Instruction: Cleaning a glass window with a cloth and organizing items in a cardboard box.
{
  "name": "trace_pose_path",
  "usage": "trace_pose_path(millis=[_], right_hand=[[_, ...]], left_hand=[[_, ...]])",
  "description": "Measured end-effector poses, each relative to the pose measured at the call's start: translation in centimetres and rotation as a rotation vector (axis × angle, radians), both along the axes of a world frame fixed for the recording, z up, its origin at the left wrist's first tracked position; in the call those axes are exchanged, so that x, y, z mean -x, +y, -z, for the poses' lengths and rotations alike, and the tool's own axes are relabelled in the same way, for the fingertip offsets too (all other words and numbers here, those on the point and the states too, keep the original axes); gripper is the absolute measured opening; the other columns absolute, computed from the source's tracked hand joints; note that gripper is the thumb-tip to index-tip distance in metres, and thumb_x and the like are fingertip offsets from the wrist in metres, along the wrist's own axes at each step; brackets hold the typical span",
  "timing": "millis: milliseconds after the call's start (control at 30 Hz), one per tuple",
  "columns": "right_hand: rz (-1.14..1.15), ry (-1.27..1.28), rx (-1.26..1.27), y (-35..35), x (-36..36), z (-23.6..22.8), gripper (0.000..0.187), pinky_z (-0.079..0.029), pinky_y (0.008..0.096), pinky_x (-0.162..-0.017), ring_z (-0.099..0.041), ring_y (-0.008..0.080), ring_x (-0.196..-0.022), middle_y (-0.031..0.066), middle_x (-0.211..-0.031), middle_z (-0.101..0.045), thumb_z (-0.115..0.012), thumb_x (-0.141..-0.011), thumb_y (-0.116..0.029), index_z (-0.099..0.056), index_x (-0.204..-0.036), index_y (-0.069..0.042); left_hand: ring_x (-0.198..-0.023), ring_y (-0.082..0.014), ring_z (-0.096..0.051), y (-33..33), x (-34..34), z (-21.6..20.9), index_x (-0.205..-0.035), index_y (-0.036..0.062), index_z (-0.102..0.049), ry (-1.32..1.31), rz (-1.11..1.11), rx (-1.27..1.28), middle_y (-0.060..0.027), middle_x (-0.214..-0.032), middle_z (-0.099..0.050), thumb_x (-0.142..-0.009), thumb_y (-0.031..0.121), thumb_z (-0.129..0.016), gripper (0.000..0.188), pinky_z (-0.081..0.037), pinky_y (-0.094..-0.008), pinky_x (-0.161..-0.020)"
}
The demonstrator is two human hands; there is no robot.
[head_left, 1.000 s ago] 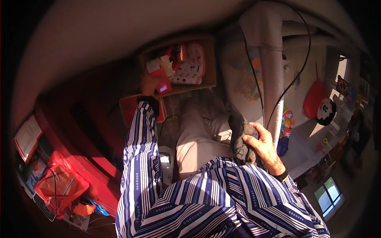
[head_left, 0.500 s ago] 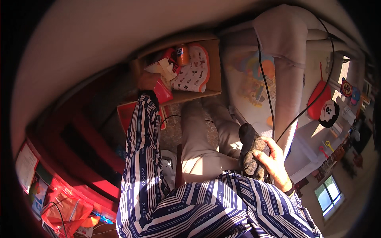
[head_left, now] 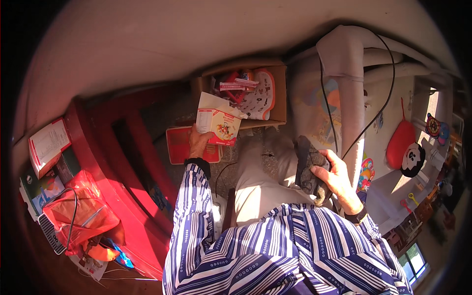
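Observation:
My left hand (head_left: pixel 198 142) grips a small red and white carton (head_left: pixel 219 125) by its lower left corner. The carton's top flaps stand up unfolded, and its printed side faces me. Behind it, a cardboard box (head_left: pixel 279 96) holds red and white packets (head_left: pixel 237 86), an orange can-like item partly covered, and a white printed sheet with an orange rim (head_left: pixel 263 96). Over my lap my right hand (head_left: pixel 335 178) is closed on a dark, mottled cloth bundle (head_left: pixel 307 160), thumb on top. Whether the bundle is a sock or something else, I cannot tell.
A flat red box (head_left: pixel 179 146) lies below the carton. Red wooden furniture (head_left: pixel 113 177) fills the left, with a red plastic bag (head_left: pixel 81 209) and a white carton (head_left: pixel 49 146) beyond. A pale padded frame (head_left: pixel 350 93) with a black cable (head_left: pixel 377 115) stands at right.
My left hand has drawn back from the cardboard box's left side with the carton, now in full view. Packets inside show differently. My right hand keeps hold of the bundle; the view has shifted.

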State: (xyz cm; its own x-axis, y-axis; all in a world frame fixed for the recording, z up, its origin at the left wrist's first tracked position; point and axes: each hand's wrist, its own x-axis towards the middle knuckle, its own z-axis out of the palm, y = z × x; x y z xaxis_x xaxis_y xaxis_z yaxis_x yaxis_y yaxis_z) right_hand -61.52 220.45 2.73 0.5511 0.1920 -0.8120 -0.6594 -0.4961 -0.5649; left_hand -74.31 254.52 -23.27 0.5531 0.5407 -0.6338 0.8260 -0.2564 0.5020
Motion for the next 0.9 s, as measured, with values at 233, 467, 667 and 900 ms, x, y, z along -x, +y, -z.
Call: trace_pose_path(millis=[233, 467, 667, 900], right_hand=[[0.071, -0.012, -0.043, -1.4, 0.5, 0.6, 0.038, -0.045, 0.0239, -0.078, -0.054, 0.0091, -0.086, 0.0055, -0.094, -0.058, -0.067, -0.075, -0.009, -0.051, -0.107, 0.001], [-0.162, -0.105, 0.075, -0.2, 1.6, 0.7, 0.043, -0.044, 0.0275, -0.079, -0.056, 0.0164, -0.087, 0.0115, -0.092, -0.059, -0.067, -0.071, -0.014, -0.052, -0.108, 0.002], [-0.219, -0.148, 0.050, 0.0, 1.3, 0.9, 0.044, -0.045, 0.0286, -0.078, -0.057, 0.0181, -0.086, 0.0135, -0.093, -0.059, -0.068, -0.071, -0.015, -0.053, -0.107, 0.003], [-0.234, -0.129, 0.017, 1.4, 0.0, -0.4, 0.044, -0.046, 0.0283, -0.076, -0.059, 0.0185, -0.085, 0.0128, -0.094, -0.058, -0.068, -0.071, -0.015, -0.054, -0.108, 0.002]], left_hand=[[-0.092, -0.0262, -0.059, 0.1, -3.3, -4.1, -0.105, -0.0056, -0.054, 0.035, -0.215, 0.227, -0.0178, -0.104, -0.060, -0.056, 0.016, -0.064, 0.055, -0.042, -0.0305, -0.082], [-0.095, -0.0279, -0.055, 0.7, 4.2, -2.3, -0.115, -0.0052, -0.046, -0.028, -0.303, 0.213, -0.0166, -0.105, -0.055, -0.049, 0.008, -0.064, 0.070, -0.043, -0.0313, -0.083], [-0.106, -0.0267, -0.048, -0.7, 6.1, -5.0, -0.122, -0.0017, -0.038, -0.108, -0.425, 0.365, -0.0157, -0.114, -0.047, -0.049, 0.003, -0.060, 0.077, -0.041, -0.0318, -0.086], [-0.113, -0.0238, -0.043, -2.1, 4.8, -9.7, -0.126, 0.0022, -0.032, -0.484, -0.414, 0.437, -0.0119, -0.120, -0.041, -0.051, 0.000, -0.057, 0.079, -0.036, -0.0335, -0.095]])
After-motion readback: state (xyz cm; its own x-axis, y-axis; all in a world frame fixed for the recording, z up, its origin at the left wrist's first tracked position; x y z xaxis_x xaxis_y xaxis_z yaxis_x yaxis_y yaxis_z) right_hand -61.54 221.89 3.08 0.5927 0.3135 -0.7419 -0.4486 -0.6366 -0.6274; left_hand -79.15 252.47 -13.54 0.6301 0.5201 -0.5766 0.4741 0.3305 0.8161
